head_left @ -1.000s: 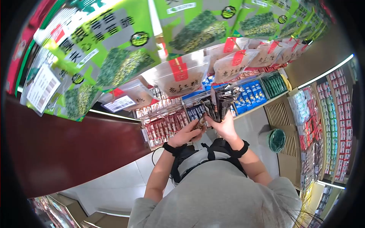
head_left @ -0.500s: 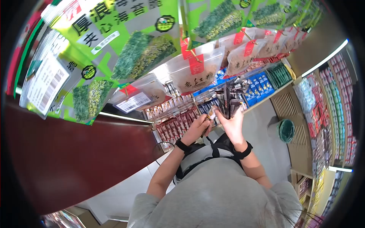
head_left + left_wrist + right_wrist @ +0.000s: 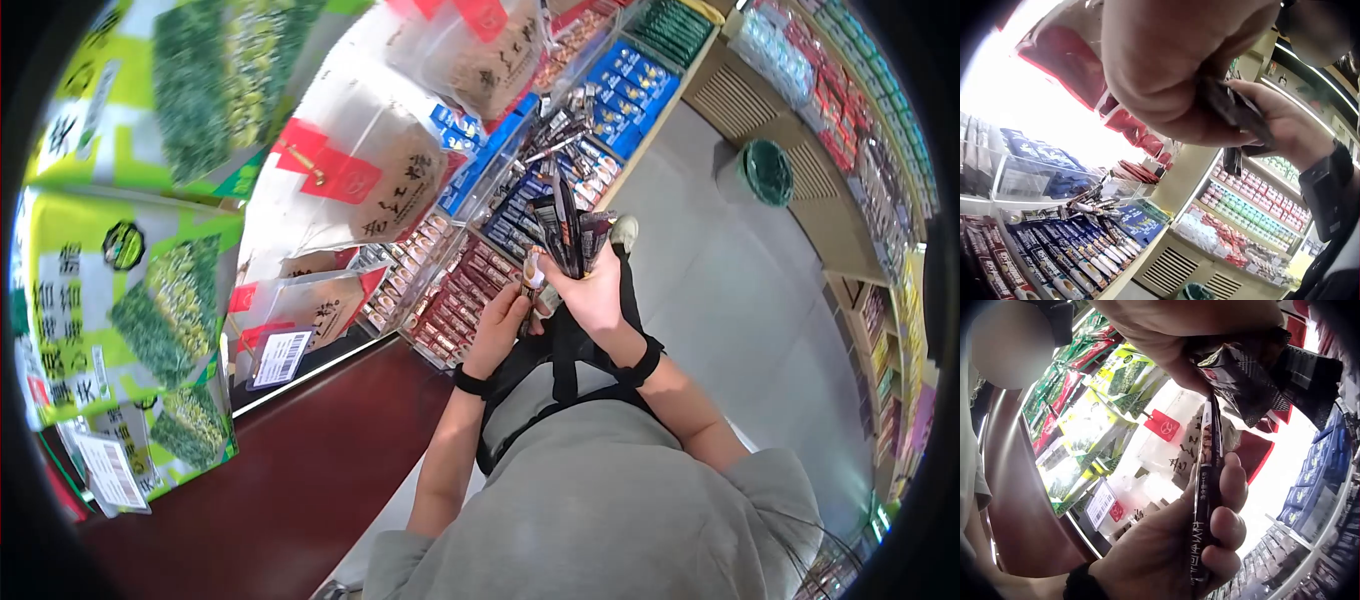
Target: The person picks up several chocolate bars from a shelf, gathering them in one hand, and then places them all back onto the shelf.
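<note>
Stick packet (image 3: 1207,494), dark, 1 piece: in the left hand (image 3: 498,325), fingers curled tightly round its length, presumably to steady it. Dark packets (image 3: 568,228), 1 bunch: clamped near 1 end in the right hand (image 3: 595,295), far ends fanned, perhaps leaving each distinguishable. Location: before the waist, just beside the shelf trays. Red packets (image 3: 462,295) and blue packets (image 3: 632,92): separate compartments, seemingly sorted by kind. Pouches (image 3: 395,195): hung above, likely for display.
</note>
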Motion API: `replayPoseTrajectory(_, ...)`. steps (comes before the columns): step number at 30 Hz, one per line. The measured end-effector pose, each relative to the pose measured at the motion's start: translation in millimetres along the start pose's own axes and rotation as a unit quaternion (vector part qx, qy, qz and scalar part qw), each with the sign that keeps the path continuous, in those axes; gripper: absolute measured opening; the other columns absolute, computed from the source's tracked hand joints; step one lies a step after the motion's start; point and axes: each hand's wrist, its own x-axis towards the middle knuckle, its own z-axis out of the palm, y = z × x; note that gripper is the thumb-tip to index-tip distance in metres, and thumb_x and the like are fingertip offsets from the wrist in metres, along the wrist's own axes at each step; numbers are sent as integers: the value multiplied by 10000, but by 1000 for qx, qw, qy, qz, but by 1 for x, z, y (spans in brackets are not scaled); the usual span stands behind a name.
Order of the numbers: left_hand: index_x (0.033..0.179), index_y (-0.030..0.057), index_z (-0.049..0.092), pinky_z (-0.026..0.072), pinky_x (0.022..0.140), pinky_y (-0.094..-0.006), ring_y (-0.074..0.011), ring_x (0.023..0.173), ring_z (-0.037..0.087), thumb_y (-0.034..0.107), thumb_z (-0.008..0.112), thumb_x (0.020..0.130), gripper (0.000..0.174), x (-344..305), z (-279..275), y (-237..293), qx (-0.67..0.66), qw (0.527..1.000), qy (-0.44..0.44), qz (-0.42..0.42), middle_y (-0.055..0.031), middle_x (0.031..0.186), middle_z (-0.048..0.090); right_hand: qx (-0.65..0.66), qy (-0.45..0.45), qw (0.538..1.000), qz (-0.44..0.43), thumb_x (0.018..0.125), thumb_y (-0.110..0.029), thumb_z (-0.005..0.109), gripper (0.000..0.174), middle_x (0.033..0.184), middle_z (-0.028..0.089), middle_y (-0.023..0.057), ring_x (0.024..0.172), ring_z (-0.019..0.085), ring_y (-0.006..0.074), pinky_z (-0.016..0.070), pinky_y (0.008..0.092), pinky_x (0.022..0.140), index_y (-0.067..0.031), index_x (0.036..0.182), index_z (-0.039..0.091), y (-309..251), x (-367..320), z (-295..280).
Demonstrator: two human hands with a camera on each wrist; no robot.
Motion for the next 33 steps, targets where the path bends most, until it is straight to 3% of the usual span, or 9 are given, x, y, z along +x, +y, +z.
replayPoseTrajectory(2,874,13,474,390,494,-195,-76,521,497,180,371,894,197,4,3,-5,53,999,6,-4,-26,677,526,-7,33,998,-53,674,-30,644,320,749,596,38,654,529,56,439,218,609,-11,946,478,17,5,-6)
replayPoseTrajectory(6,810,24,454,364,455,-195,-68,482,475,144,389,874,151,10,2,-5,155,983,36,-96,-16,591,488,20,54,998,26,668,-20,643,317,754,588,42,667,515,58,436,219,623,2,942,485,31,5,-14)
replayPoseTrajectory(9,792,28,459,357,453,-188,-70,485,472,156,395,877,166,13,-1,-9,142,985,31,-90,-15,607,490,32,51,998,28,666,-9,638,310,751,582,39,669,515,56,436,213,622,5,935,485,36,4,-15)
replayPoseTrajectory(13,922,5,516,385,577,-192,-56,664,506,177,442,871,194,19,-15,-17,72,992,-29,-104,-1,743,556,46,41,998,10,669,-13,635,297,737,576,40,663,509,49,434,213,613,6,922,481,37,4,-13)
replayPoseTrajectory(16,871,4,536,399,594,-200,-70,671,530,165,454,864,182,21,-12,-10,0,988,3,-153,2,721,543,35,41,998,20,663,-14,641,304,737,572,36,657,508,50,433,214,609,6,918,476,37,7,-11)
replayPoseTrajectory(25,829,-28,557,416,505,-184,-76,538,528,131,489,841,173,16,-8,5,4,987,78,-139,-12,672,533,72,30,996,34,661,1,642,311,750,564,20,653,505,60,432,216,601,19,920,472,37,20,-5)
replayPoseTrajectory(29,860,-32,555,412,501,-177,-59,548,522,124,500,834,168,11,-16,4,3,990,86,-116,0,656,523,105,-12,993,55,656,8,634,295,743,562,20,637,505,61,433,215,594,17,904,473,47,24,-1)
replayPoseTrajectory(32,998,-13,512,438,512,-221,-119,585,557,132,528,812,236,11,-16,1,153,980,107,-65,-42,778,556,80,-3,993,87,653,16,625,279,737,561,22,631,506,65,432,220,588,16,887,473,43,21,3)
replayPoseTrajectory(33,1072,16,465,449,520,-253,-169,629,565,135,540,797,310,12,-11,4,328,933,133,69,-70,867,545,82,8,993,83,651,15,625,272,736,562,27,628,509,70,432,225,582,17,876,472,48,21,5)
